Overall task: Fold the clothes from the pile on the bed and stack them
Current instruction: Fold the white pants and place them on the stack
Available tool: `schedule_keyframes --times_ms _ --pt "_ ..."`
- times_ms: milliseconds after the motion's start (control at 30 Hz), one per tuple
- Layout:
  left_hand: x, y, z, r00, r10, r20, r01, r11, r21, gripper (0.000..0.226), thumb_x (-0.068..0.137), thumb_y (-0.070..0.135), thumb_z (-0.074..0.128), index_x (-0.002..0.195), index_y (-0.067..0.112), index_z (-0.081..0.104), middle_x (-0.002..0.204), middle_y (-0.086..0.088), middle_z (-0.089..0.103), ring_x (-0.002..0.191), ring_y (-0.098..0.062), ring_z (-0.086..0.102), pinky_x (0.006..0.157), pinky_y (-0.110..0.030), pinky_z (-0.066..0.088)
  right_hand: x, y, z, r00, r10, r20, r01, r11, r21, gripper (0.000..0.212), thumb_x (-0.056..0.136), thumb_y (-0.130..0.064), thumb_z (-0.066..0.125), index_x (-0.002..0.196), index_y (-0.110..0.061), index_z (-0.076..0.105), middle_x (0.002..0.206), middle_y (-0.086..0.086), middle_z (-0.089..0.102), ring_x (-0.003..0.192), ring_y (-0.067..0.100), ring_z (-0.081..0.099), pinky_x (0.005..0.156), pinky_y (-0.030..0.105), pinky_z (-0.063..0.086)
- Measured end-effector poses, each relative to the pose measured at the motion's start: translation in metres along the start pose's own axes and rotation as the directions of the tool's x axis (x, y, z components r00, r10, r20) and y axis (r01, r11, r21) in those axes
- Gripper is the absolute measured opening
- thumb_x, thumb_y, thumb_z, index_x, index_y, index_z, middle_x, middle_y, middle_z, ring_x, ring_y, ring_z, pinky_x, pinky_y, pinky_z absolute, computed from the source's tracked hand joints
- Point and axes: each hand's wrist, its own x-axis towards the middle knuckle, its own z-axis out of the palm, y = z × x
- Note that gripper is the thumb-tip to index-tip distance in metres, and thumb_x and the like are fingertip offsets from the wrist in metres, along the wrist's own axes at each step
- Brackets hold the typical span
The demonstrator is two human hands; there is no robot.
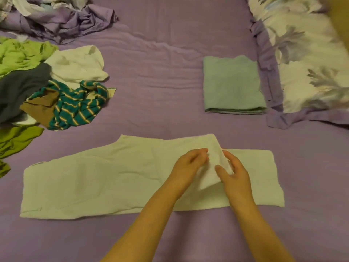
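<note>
A pale white garment (90, 182) lies spread flat across the near part of the purple bed (160, 76), folded lengthwise. Both hands meet at its middle right, where a flap of the cloth stands up in a ridge. My left hand (188, 167) pinches the left side of that raised flap. My right hand (233, 171) grips its right side, thumb in front. A folded grey-green garment (232, 86) lies alone at the right, beside the pillow. The unfolded pile (47, 87) sits at the left: green, dark grey, white, brown and teal-striped pieces.
A floral pillow (309, 59) with a purple border fills the far right. A crumpled purple and white bedding heap (60, 17) lies at the far left corner. Bare purple sheet runs between the pile and the folded garment.
</note>
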Motion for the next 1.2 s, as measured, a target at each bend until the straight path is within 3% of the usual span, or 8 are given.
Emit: schedule_keyframes --times_ms 100,200,367,467,600,767,933,1200 --pt "0.009 -0.014 0.040 0.990 0.108 0.091 -0.132 0.941 0.313 0.034 0.090 0.030 0.061 0.124 0.030 0.059 0.122 0.016 0.055 0.113 0.001 0.049 0.103 -0.023 0.039 0.008 0.018 -0.040 0.997 0.040 -0.068 -0.038 0.999 0.025 0.031 0.090 -0.013 0.060 0.112 -0.034 0.053 0.106 -0.029 0.052 0.095 -0.013 0.051 0.069 -0.006 0.036" --pt "0.018 -0.025 0.080 0.959 0.188 0.212 -0.279 0.761 0.585 0.044 0.090 0.035 0.060 0.133 0.030 0.052 0.141 0.009 0.045 0.132 -0.010 0.033 0.112 -0.025 0.025 0.017 0.035 -0.079 0.994 0.054 -0.098 -0.047 0.997 0.067 0.028 0.092 -0.017 0.058 0.115 -0.033 0.052 0.109 -0.029 0.053 0.095 -0.019 0.051 0.071 -0.005 0.038" --pt "0.036 -0.036 0.135 0.925 0.239 0.295 -0.380 0.552 0.742 0.053 0.095 0.050 0.044 0.144 0.035 0.034 0.158 0.007 0.018 0.146 -0.016 0.004 0.118 -0.035 0.007 0.033 0.066 -0.152 0.983 0.086 -0.160 -0.061 0.986 0.152 0.037 0.088 -0.015 0.064 0.106 -0.047 0.058 0.107 -0.026 0.064 0.096 -0.009 0.060 0.071 0.009 0.049" --pt "0.052 -0.053 0.155 0.941 0.150 0.303 -0.338 0.417 0.844 0.056 0.096 0.056 0.033 0.148 0.037 0.023 0.160 0.003 0.008 0.147 -0.021 -0.002 0.118 -0.041 0.005 0.039 0.103 -0.184 0.986 0.141 -0.089 -0.134 0.988 0.082 0.052 0.088 -0.005 0.063 0.114 -0.048 0.053 0.116 -0.021 0.062 0.102 -0.007 0.058 0.075 0.011 0.049" --pt "0.070 -0.093 0.161 0.963 -0.089 0.254 -0.234 0.191 0.953 0.059 0.098 0.055 0.025 0.151 0.035 0.009 0.160 -0.002 -0.005 0.147 -0.027 -0.008 0.117 -0.049 0.005 0.043 0.162 -0.190 0.949 0.317 -0.005 -0.310 0.927 -0.212 0.060 0.090 0.005 0.053 0.143 -0.016 0.034 0.141 0.006 0.047 0.124 0.021 0.048 0.091 0.025 0.041" --pt "0.079 -0.125 0.153 0.954 -0.169 0.247 -0.232 0.105 0.967 0.061 0.097 0.050 0.035 0.150 0.032 0.009 0.160 -0.005 -0.007 0.146 -0.030 -0.006 0.116 -0.050 0.009 0.057 0.184 -0.192 0.935 0.347 -0.078 -0.353 0.882 -0.312 0.063 0.089 0.001 0.054 0.146 -0.016 0.030 0.139 0.007 0.048 0.121 0.029 0.050 0.086 0.027 0.040" --pt "0.076 -0.133 0.146 0.937 -0.186 0.296 -0.293 0.047 0.955 0.065 0.097 0.026 0.045 0.151 0.027 0.009 0.159 -0.007 -0.009 0.146 -0.032 -0.009 0.116 -0.051 0.003 0.059 0.183 -0.193 0.937 0.346 -0.047 -0.341 0.878 -0.336 0.064 0.091 -0.005 0.056 0.147 -0.014 0.026 0.139 0.008 0.049 0.120 0.029 0.051 0.086 0.027 0.040" --pt "0.065 -0.142 0.132 0.943 -0.048 0.329 -0.327 0.053 0.944 0.060 0.094 0.020 0.041 0.149 0.021 0.020 0.158 -0.005 0.008 0.146 -0.024 0.004 0.117 -0.047 0.008 0.069 0.193 -0.188 0.942 0.309 -0.134 -0.332 0.782 -0.527 0.056 0.097 -0.013 0.050 0.147 -0.008 0.026 0.145 0.016 0.040 0.130 0.035 0.041 0.101 0.040 0.036"
